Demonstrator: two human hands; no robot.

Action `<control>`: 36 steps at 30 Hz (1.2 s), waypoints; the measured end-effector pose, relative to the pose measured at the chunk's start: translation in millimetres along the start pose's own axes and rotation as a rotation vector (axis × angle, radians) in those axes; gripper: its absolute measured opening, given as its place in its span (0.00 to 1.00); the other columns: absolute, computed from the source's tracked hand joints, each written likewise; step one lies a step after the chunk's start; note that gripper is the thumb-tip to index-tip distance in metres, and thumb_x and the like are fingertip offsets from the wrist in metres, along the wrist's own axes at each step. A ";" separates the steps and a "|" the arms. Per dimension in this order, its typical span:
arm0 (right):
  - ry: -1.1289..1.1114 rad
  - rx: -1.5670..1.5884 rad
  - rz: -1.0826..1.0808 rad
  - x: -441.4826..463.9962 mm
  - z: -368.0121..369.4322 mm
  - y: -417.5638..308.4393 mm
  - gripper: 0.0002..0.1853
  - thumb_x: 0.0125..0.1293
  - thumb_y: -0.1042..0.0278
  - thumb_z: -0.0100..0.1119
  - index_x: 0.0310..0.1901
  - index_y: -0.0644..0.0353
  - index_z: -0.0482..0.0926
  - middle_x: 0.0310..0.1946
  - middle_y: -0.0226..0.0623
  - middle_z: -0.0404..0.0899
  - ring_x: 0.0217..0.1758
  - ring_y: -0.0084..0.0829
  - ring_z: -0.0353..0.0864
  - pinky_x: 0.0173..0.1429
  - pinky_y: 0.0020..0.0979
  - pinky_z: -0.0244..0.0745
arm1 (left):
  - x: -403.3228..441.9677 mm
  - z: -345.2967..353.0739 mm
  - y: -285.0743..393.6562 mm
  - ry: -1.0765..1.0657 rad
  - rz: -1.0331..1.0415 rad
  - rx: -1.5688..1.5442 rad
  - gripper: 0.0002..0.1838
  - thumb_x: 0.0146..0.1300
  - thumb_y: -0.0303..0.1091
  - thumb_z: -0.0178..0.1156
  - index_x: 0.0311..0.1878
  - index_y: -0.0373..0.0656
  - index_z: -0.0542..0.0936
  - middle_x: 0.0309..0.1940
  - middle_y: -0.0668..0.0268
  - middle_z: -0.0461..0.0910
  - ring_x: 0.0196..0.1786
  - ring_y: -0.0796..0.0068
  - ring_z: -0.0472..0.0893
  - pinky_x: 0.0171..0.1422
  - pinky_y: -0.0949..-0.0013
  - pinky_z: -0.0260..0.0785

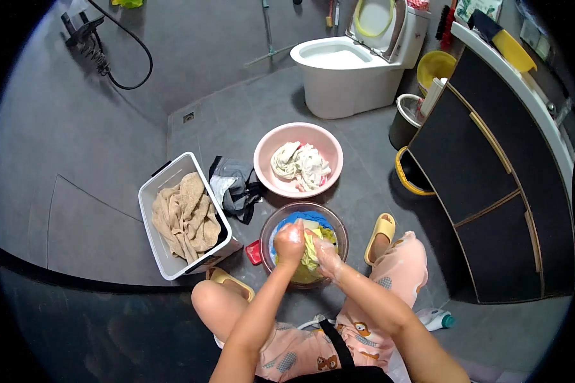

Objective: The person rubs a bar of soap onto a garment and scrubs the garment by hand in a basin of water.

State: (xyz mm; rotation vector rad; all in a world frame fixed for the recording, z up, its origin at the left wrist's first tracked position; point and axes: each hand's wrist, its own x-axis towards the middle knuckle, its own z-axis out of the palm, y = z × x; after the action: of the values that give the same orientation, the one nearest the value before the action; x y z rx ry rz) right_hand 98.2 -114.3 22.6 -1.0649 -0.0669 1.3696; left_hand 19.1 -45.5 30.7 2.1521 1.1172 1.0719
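Note:
My left hand [290, 243] is a closed, sudsy fist over a brown-rimmed basin [346, 246] on the floor between my feet. Beside it, my right hand [326, 256] is wet with foam, its fingers wrapped round a yellow-green cloth [310, 253]. The cloth lies between both hands and seems gripped by each. Blue fabric [308, 217] rests in the basin behind the hands, partly hidden by them. Just beyond stands a pink basin [262, 152] holding twisted white and pink clothes [300, 166].
A white bin [148, 220] with a beige towel [184, 217] stands at left, near a dark mesh bag [236, 188]. A red object [253, 253] touches the basin's left side. Toilet [348, 80] behind, black cabinet [485, 172] at right, bottle [433, 319] by my knee.

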 end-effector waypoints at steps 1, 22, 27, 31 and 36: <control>0.006 -0.037 0.021 1.6 -1.4 -5.4 0.17 0.63 0.54 0.51 0.39 0.60 0.76 0.30 0.30 0.79 0.28 0.23 0.77 0.34 0.26 0.72 | 1.7 1.9 -3.7 0.002 -0.090 -0.068 0.12 0.57 0.35 0.56 0.24 0.38 0.77 0.19 0.57 0.74 0.24 0.60 0.76 0.29 0.66 0.66; -0.074 -0.259 -0.222 20.8 -52.4 -29.6 0.08 0.55 0.71 0.49 0.33 0.62 0.76 0.27 0.27 0.75 0.30 0.18 0.72 0.37 0.20 0.67 | 7.7 -19.0 -28.8 -0.205 -0.532 -0.904 0.08 0.51 0.18 0.51 0.35 0.39 0.71 0.36 0.66 0.76 0.38 0.76 0.75 0.45 0.73 0.67; 0.098 -0.070 -0.187 13.6 -14.5 -10.5 0.16 0.65 0.53 0.48 0.32 0.58 0.76 0.28 0.28 0.75 0.31 0.20 0.73 0.38 0.22 0.68 | -16.5 -2.0 20.3 -0.014 -0.047 -0.392 0.06 0.46 0.20 0.50 0.27 0.39 0.75 0.30 0.58 0.77 0.39 0.63 0.77 0.47 0.66 0.68; -0.683 0.467 0.063 63.1 -63.8 17.5 0.14 0.65 0.53 0.49 0.31 0.55 0.75 0.28 0.28 0.74 0.31 0.21 0.73 0.39 0.23 0.69 | -37.4 3.2 56.9 -0.099 0.352 -0.370 0.01 0.45 0.26 0.55 0.22 0.43 0.75 0.19 0.60 0.73 0.26 0.59 0.75 0.34 0.64 0.68; 0.161 -0.061 0.078 -14.1 21.0 -7.6 0.17 0.61 0.50 0.53 0.36 0.57 0.76 0.31 0.30 0.76 0.30 0.23 0.72 0.34 0.27 0.69 | -9.7 13.0 9.3 0.013 0.253 0.072 0.09 0.50 0.29 0.57 0.17 0.41 0.71 0.15 0.58 0.72 0.19 0.61 0.74 0.23 0.62 0.64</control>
State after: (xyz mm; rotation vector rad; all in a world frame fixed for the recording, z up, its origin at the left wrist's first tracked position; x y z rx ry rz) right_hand 87.4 -112.4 46.7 -1.2364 0.0516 1.3541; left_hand 30.5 -59.5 25.7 2.3947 0.9183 1.1707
